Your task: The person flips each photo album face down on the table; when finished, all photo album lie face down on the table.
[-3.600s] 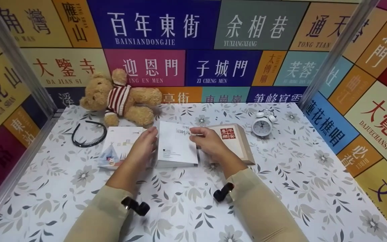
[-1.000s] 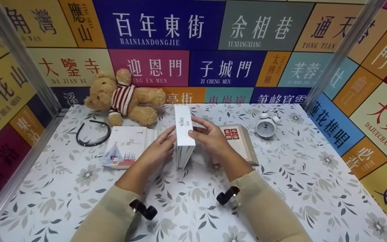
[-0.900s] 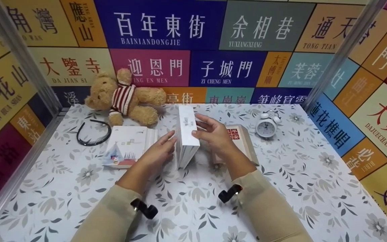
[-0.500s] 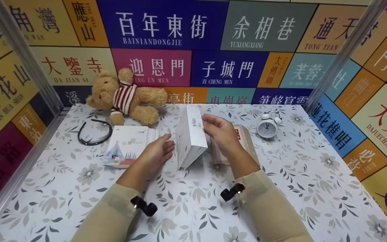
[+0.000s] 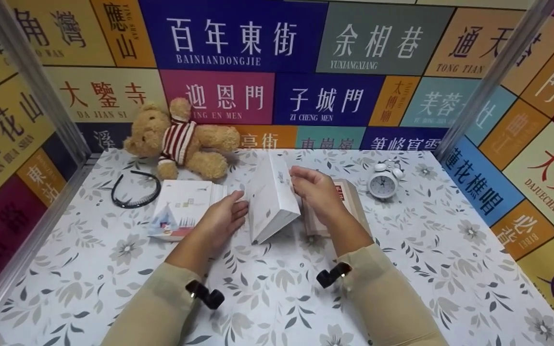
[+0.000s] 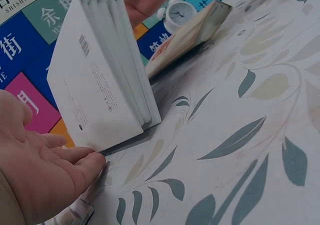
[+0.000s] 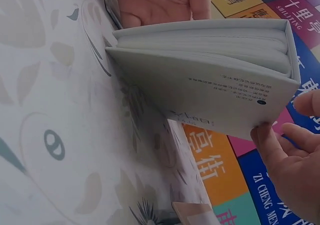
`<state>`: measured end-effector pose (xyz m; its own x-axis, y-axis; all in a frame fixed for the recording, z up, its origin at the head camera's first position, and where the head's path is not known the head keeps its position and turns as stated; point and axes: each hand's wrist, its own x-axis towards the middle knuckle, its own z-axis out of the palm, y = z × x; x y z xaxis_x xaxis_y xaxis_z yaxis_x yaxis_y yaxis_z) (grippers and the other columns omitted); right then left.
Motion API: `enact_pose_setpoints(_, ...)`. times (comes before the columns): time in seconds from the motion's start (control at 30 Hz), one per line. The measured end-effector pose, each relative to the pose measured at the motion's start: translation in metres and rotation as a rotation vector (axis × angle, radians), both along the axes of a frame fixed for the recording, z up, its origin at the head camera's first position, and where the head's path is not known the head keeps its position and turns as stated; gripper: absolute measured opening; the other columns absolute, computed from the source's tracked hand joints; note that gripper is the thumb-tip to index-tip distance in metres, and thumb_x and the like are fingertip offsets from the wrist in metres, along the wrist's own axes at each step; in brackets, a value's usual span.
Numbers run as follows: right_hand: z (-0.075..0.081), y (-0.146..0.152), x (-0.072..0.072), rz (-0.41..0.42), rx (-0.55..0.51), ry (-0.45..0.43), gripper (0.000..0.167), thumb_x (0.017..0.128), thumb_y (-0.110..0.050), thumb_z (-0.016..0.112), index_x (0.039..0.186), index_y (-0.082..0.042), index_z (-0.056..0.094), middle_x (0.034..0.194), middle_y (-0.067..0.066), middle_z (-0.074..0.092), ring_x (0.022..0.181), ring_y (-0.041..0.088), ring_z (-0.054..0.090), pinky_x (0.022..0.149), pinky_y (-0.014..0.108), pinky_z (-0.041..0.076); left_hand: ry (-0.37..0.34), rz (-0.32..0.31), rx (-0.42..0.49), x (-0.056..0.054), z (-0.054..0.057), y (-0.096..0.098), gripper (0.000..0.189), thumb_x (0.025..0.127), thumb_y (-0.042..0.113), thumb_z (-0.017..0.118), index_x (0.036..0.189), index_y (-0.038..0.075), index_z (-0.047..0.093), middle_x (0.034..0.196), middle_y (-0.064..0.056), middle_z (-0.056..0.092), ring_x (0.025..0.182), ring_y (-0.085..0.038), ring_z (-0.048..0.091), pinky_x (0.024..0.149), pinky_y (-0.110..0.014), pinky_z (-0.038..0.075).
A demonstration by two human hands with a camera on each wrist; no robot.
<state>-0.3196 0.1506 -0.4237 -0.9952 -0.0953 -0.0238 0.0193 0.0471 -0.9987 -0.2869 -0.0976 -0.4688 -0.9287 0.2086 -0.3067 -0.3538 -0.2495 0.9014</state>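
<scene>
A white hardcover book (image 5: 272, 202) leans to the right on its page edge, with its spine raised and its leaves slightly fanned. My right hand (image 5: 318, 192) is on its right side, and in the right wrist view a fingertip touches the cover near the spine while the other fingers (image 7: 300, 140) stand off it. Palm turned toward the book, my left hand (image 5: 224, 216) is at its left with fingers extended. In the left wrist view its fingertips (image 6: 95, 160) are right at the book's lower corner. The back cover (image 6: 90, 85) shows a barcode there.
Left of the hands lies a book with a tent picture (image 5: 181, 206); a tan book (image 5: 354, 202) lies partly behind the right hand. A black headband (image 5: 135, 190), a teddy bear (image 5: 181, 139) and a white alarm clock (image 5: 382, 182) sit farther back. Printed panels wall the flowered tabletop (image 5: 267, 298).
The white book has gone from lying flat, cover up, to standing on its page edge, then tipped rightward. The right hand moved right with it; the left hand has drawn slightly away.
</scene>
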Motion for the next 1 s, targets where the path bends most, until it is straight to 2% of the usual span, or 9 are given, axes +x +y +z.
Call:
enact_pose_setpoints(0.2, -0.003, 0.003, -0.003, 0.006, 0.043, -0.056, 0.051, 0.106, -0.021, 0.065, 0.153, -0.003, 0.057, 0.16, 0.013, 0.057, 0.138, 0.027, 0.062, 0.119, 0.041, 0.053, 0.01, 0.027, -0.009, -0.002, 0.002, -0.003, 0.063, 0.116, 0.038, 0.037, 0.17, 0.008, 0.025, 0.176, -0.023, 0.028, 0.165, -0.036, 0.027, 0.136, -0.046, 0.028)
enact_pose_setpoints(0.37, -0.01, -0.001, -0.003, 0.045, 0.097, -0.151, 0.055, 0.105, -0.024, 0.065, 0.157, -0.01, 0.054, 0.154, 0.013, 0.06, 0.131, 0.027, 0.064, 0.119, 0.044, 0.053, 0.021, 0.042, -0.05, -0.004, 0.003, -0.006, 0.067, 0.116, 0.038, 0.038, 0.171, 0.007, 0.019, 0.179, -0.018, 0.021, 0.168, -0.034, 0.019, 0.138, -0.046, 0.022)
enact_pose_setpoints(0.53, -0.019, -0.006, -0.004, 0.12, 0.116, -0.244, 0.058, 0.112, -0.023, 0.053, 0.166, -0.007, 0.039, 0.162, 0.015, 0.053, 0.144, 0.028, 0.059, 0.122, 0.042, 0.049, 0.022, 0.046, -0.073, -0.006, 0.004, -0.008, 0.07, 0.116, 0.039, 0.037, 0.172, 0.004, 0.012, 0.181, -0.017, 0.014, 0.169, -0.033, 0.013, 0.139, -0.045, 0.018)
enact_pose_setpoints(0.6, -0.021, -0.007, -0.005, 0.132, 0.11, -0.264, 0.057, 0.114, -0.023, 0.048, 0.167, -0.006, 0.035, 0.164, 0.016, 0.05, 0.149, 0.028, 0.055, 0.124, 0.042, 0.047, 0.014, 0.04, -0.082, -0.006, 0.005, -0.008, 0.071, 0.116, 0.039, 0.037, 0.172, 0.004, 0.011, 0.181, -0.018, 0.013, 0.169, -0.033, 0.013, 0.139, -0.044, 0.018)
enact_pose_setpoints(0.7, -0.023, -0.008, -0.005, 0.128, 0.082, -0.286, 0.056, 0.115, -0.022, 0.045, 0.167, -0.006, 0.034, 0.163, 0.017, 0.052, 0.148, 0.028, 0.056, 0.124, 0.043, 0.048, -0.003, 0.035, -0.104, -0.005, 0.008, -0.009, 0.072, 0.115, 0.041, 0.038, 0.172, 0.006, 0.011, 0.181, -0.016, 0.012, 0.17, -0.031, 0.012, 0.139, -0.043, 0.017)
enact_pose_setpoints(0.87, -0.025, -0.008, -0.007, 0.103, 0.032, -0.316, 0.055, 0.114, -0.021, 0.044, 0.167, -0.007, 0.036, 0.158, 0.017, 0.056, 0.143, 0.028, 0.059, 0.123, 0.043, 0.048, -0.035, 0.031, -0.123, -0.005, 0.011, -0.01, 0.075, 0.114, 0.046, 0.039, 0.173, 0.01, 0.011, 0.182, -0.012, 0.013, 0.17, -0.03, 0.014, 0.139, -0.044, 0.015)
enact_pose_setpoints(1.0, -0.025, -0.007, -0.009, 0.095, 0.03, -0.306, 0.054, 0.114, -0.021, 0.043, 0.166, -0.006, 0.037, 0.162, 0.019, 0.052, 0.15, 0.03, 0.054, 0.127, 0.044, 0.044, -0.034, 0.026, -0.111, -0.004, 0.01, -0.009, 0.073, 0.114, 0.045, 0.039, 0.173, 0.01, 0.011, 0.182, -0.013, 0.014, 0.169, -0.031, 0.015, 0.139, -0.044, 0.015)
